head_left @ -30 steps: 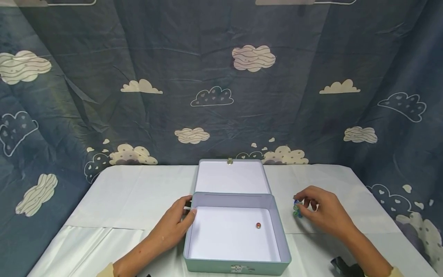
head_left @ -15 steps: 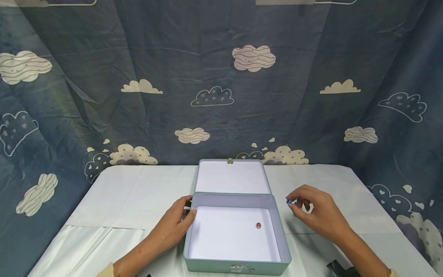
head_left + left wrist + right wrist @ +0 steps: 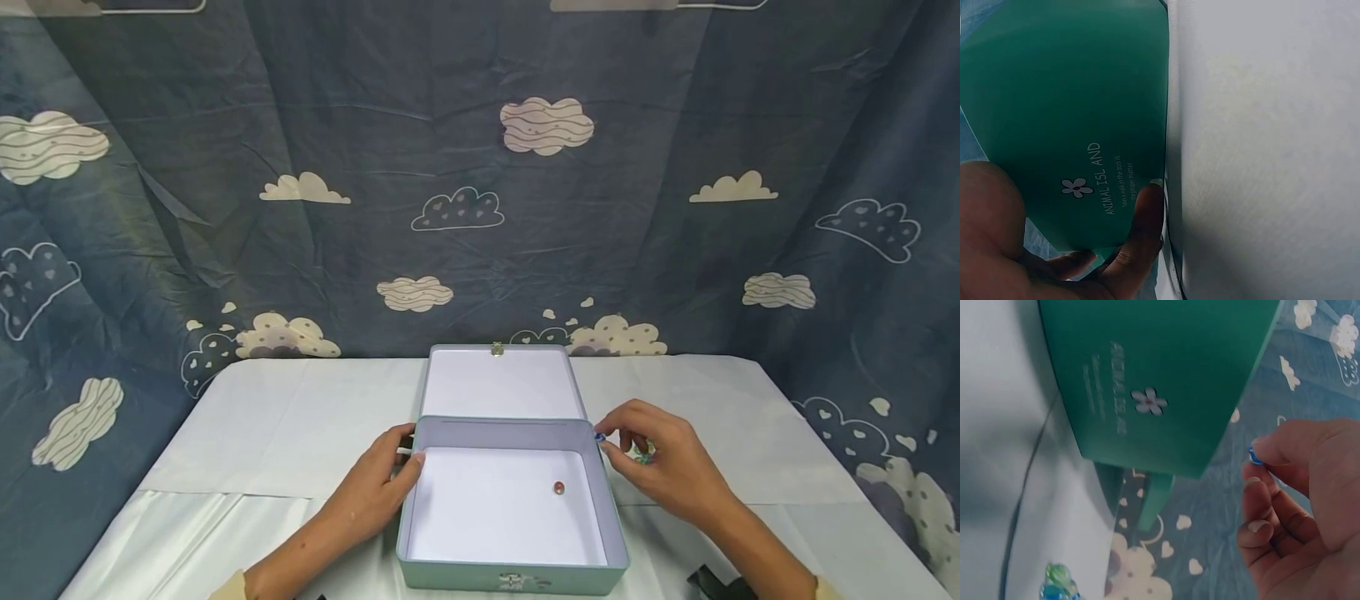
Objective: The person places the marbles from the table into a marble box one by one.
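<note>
A green tin box (image 3: 513, 577) stands with its hinged lid (image 3: 501, 382) laid back open. One reddish-brown marble (image 3: 558, 488) lies inside, right of centre. My left hand (image 3: 378, 479) holds the box's left wall, thumb over the rim and fingers against the outside. In the left wrist view, a fingertip (image 3: 1150, 206) presses low on the printed side. My right hand (image 3: 663, 458) pinches a small blue marble (image 3: 1255, 456) between thumb and index finger, right at the box's right rim. Its other fingers curl loosely.
Green and blue marbles (image 3: 1057, 581) lie grouped on the white cloth right of the box, partly behind the right hand in the head view. A black object (image 3: 716, 583) shows by the right forearm. A dark cloud-print curtain (image 3: 465, 167) hangs behind the table.
My right hand has lifted the blue marble from the group on the right and moved left with it to the box's rim. The left hand and box stay put.
</note>
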Available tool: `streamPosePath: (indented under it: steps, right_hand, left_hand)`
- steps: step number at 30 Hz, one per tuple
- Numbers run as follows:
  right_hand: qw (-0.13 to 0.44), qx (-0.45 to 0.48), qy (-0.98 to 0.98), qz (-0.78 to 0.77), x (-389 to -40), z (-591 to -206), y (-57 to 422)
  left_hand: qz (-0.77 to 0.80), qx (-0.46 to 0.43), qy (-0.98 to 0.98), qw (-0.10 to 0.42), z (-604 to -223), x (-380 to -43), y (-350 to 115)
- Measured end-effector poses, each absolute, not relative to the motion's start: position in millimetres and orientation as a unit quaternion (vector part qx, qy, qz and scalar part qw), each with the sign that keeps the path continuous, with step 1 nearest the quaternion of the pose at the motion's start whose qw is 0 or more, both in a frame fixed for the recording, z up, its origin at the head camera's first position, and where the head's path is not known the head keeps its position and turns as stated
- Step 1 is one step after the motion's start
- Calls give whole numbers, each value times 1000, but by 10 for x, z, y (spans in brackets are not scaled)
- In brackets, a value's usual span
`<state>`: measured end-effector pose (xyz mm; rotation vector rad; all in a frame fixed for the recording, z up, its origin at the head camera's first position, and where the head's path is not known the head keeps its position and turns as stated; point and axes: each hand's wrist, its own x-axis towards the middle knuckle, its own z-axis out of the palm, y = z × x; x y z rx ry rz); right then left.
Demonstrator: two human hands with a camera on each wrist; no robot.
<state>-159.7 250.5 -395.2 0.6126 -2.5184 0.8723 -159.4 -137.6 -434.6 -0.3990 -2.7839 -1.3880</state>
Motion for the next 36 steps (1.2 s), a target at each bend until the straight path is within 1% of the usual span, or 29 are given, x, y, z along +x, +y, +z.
streamPosePath:
  steps: [11, 24, 27, 32, 36]
  right_hand:
    - [206, 248, -889, 325, -1580, -4061, 2331]
    - [214, 272, -875, 339, -1619, -4112, 2323]
    - [224, 279, -871, 336, -1630, -4114, 2346]
    - [247, 270, -870, 330, -1653, -4098, 2422]
    - [250, 250, -877, 325, -1681, -4101, 2495]
  left_hand:
    - [-443, -125, -888, 2, -4342, -1589, -1382]
    - [-438, -123, -890, 0, -4327, -1602, -1390]
    - [-433, -120, -893, -2, -4329, -1600, -1383]
    - [-430, -117, -895, -4, -4336, -1598, -1372]
    - [-432, -119, -894, -5, -4343, -1594, -1368]
